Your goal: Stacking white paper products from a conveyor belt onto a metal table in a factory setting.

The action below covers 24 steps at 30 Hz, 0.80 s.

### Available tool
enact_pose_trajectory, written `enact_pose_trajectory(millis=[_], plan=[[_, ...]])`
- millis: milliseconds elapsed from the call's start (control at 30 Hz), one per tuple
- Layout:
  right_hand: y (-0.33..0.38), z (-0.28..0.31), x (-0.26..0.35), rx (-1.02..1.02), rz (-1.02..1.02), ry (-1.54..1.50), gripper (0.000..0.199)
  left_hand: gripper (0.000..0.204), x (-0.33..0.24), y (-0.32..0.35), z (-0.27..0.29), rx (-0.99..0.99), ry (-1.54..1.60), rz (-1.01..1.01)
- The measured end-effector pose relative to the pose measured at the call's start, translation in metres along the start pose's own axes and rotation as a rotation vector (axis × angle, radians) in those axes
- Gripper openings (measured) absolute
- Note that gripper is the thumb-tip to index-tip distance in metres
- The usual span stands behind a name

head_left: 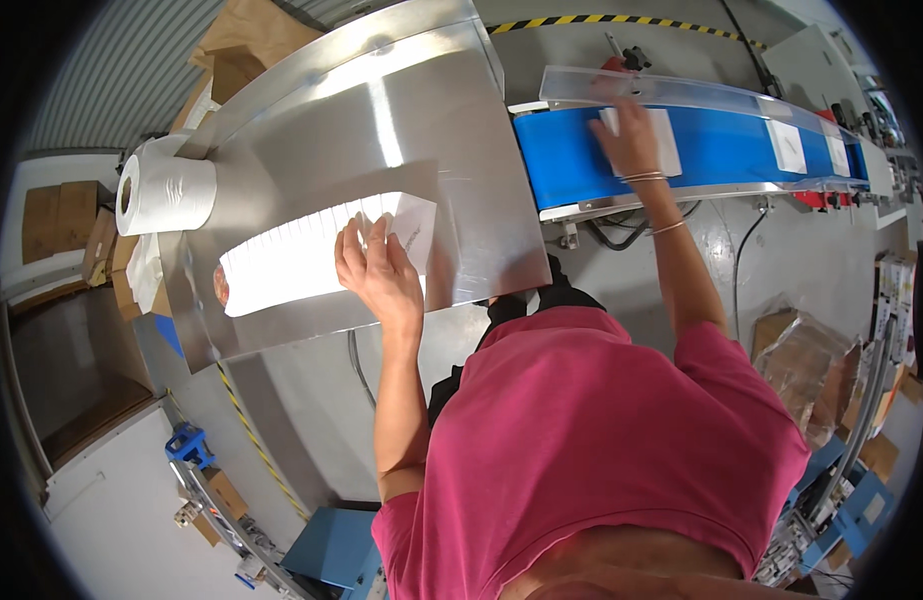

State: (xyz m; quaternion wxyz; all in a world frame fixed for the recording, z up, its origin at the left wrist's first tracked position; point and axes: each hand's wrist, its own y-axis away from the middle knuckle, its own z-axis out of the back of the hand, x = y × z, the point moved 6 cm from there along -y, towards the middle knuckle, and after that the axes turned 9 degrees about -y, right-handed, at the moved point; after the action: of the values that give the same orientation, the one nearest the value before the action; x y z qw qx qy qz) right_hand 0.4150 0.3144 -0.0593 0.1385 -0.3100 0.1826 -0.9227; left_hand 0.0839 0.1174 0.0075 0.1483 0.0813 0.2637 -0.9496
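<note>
A fanned row of thin white folded sheets or envelopes [291, 255] overlaps on the steel table. My left hand [381, 265] rests on the row's right end, its fingers bent and apart, touching the top pieces; its thumb is mostly hidden. Printing marks the rightmost piece. Over on the blue conveyor belt [566, 165] lies a similar white flat piece [666, 145]. My right hand [631, 140] is laid over it with thumb and fingers spread, slightly blurred. Two more white pieces, a nearer one [785, 148] and a farther one [834, 150], lie farther right along the belt.
A clear guard rail [671, 92] runs along the belt's far side. At the left edge of the steel table [461, 130] stands a large white roll [171, 185]. Cardboard boxes [61, 220] are beyond it. A plastic-wrapped carton [801, 370] sits on the floor at right.
</note>
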Motion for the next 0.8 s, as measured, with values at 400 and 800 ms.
enact_pose_trajectory(millis=[400, 800], plan=[[0.021, -0.123, 0.211, 0.912, 0.374, -0.834, 0.043, 0.020, -0.013, -0.008, 0.009, 0.041, 0.026, -0.013], [0.027, -0.044, 0.013, 0.285, -0.516, -0.565, 0.040, 0.032, 0.016, -0.006, 0.001, -0.039, -0.031, 0.034]])
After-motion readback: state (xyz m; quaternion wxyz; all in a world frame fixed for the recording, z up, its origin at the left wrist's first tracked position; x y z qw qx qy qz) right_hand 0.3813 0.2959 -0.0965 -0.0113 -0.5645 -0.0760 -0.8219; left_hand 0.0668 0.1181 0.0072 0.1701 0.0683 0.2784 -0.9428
